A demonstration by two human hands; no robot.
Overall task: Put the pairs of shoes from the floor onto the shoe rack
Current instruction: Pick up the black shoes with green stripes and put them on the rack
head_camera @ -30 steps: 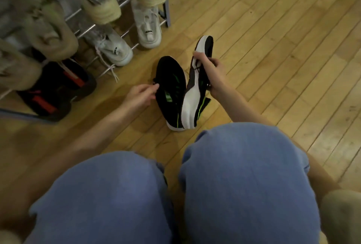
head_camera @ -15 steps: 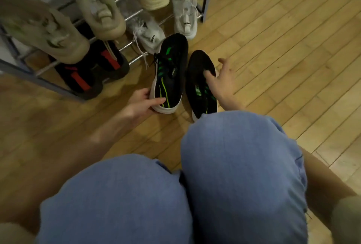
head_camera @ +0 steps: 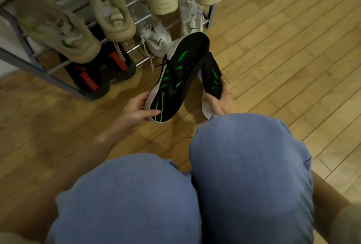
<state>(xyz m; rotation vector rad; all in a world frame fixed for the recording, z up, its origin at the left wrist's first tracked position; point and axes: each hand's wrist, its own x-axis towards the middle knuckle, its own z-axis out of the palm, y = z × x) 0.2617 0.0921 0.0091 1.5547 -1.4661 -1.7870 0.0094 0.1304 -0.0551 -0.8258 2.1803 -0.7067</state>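
Observation:
Two black sneakers with green stripes and white soles are held just above the wooden floor, toes toward the shoe rack (head_camera: pixel 48 71). My left hand (head_camera: pixel 136 109) grips the heel of the left black sneaker (head_camera: pixel 175 79). My right hand (head_camera: pixel 220 101) grips the heel of the right black sneaker (head_camera: pixel 213 75), which is tilted onto its side. The rack is a metal-bar frame at the upper left.
The rack's upper bars carry several beige sneakers (head_camera: pixel 115 13). Its lower bars hold black shoes with red stripes (head_camera: pixel 97 71) and white sneakers (head_camera: pixel 156 38). My knees in blue trousers (head_camera: pixel 244 165) fill the foreground. Bare wooden floor (head_camera: pixel 293 48) spreads to the right.
Both hands have closed on the heels of the black sneakers and lifted them from the floor. The view has shifted so the rack sits closer and more central.

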